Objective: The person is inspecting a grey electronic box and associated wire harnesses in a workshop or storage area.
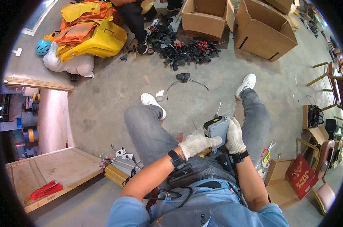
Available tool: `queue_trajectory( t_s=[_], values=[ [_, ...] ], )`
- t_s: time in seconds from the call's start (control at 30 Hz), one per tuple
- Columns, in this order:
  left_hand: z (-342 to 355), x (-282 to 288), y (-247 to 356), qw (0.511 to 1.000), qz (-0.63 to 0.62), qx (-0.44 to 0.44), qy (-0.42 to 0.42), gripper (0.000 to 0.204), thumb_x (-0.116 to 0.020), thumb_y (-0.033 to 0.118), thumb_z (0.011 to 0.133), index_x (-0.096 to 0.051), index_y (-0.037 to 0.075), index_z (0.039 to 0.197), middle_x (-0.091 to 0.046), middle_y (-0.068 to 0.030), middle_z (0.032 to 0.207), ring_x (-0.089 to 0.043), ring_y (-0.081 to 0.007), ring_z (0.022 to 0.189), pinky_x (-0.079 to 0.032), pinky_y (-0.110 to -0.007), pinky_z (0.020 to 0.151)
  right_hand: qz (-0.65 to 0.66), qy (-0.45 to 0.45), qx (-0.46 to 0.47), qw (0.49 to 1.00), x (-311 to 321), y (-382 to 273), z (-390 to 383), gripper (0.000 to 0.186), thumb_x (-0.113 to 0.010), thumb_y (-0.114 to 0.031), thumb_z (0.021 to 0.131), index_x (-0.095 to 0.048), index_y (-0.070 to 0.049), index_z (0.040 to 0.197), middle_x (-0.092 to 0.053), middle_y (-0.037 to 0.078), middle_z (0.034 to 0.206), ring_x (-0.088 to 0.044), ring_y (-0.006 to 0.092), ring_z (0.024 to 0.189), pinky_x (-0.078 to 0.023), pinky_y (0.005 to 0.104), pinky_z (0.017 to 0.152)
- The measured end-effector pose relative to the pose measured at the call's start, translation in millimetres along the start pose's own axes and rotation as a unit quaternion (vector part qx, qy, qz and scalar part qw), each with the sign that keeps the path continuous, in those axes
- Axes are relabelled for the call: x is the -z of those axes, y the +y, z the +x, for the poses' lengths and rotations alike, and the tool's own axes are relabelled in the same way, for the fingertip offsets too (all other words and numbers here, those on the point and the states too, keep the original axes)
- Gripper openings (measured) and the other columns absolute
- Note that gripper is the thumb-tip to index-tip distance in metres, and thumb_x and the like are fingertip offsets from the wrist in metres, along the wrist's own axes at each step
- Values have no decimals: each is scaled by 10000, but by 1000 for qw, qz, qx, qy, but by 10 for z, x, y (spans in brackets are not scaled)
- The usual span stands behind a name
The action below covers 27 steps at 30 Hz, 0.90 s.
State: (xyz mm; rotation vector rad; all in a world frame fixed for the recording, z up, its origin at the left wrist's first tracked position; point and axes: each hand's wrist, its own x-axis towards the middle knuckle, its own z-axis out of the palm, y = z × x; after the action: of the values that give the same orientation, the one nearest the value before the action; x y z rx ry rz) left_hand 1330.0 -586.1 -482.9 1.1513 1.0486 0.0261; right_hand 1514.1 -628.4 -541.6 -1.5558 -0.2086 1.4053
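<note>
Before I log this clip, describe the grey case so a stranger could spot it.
Find the person's grey jeans. Between their legs, the left hand and right hand hold the grey case. Unlike the white gloves, it is boxy, its black end bearing a yellow patch.

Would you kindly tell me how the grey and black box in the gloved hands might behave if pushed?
The grey and black box is probably stiff, given its flat face. Its smooth-looking surface might slip somewhat, and its blocky shape seems unlikely to roll.

The box [218,130] looks smooth plastic, the gloves [196,145] knitted cloth, the floor [99,109] matt concrete.
</note>
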Motion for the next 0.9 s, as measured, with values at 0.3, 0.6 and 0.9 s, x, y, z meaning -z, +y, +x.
queue_trajectory(
  t_s=[0.3, 0.6, 0.9],
  values=[
    [-96, 43, 269, 998, 14, 52, -25, 610, -809, 298, 929, -622, -25, 1412, -737, -136, 1271, -680, -194, 1140, -534, -355, 1006, 3, 13, 16, 1000, 114, 128, 41, 270, -585, -263, 1035, -677, -12, 1071, -659, 72, 941, -612, 142, 837, -524, 326, 731],
    [158, 5, -336, 984, -173, 45, -11, 436, -796, 249, 962, -718, -34, 1285, -761, -113, 1196, -694, -173, 1114, -546, -333, 1006, -154, 79, 128, 977, 240, 33, 77, 189, -691, -203, 977, -687, -18, 1015, -663, 39, 877, -581, 114, 796, -496, 293, 725],
    [249, 170, -536, 917, -396, -37, -41, 463, -703, 192, 1019, -609, -36, 1411, -726, -123, 1269, -716, -233, 1131, -567, -375, 1020, -166, 5, 186, 968, -96, -381, -319, 185, -721, -133, 995, -654, -7, 1113, -679, 39, 917, -650, 104, 755, -533, 268, 654]
  ],
)
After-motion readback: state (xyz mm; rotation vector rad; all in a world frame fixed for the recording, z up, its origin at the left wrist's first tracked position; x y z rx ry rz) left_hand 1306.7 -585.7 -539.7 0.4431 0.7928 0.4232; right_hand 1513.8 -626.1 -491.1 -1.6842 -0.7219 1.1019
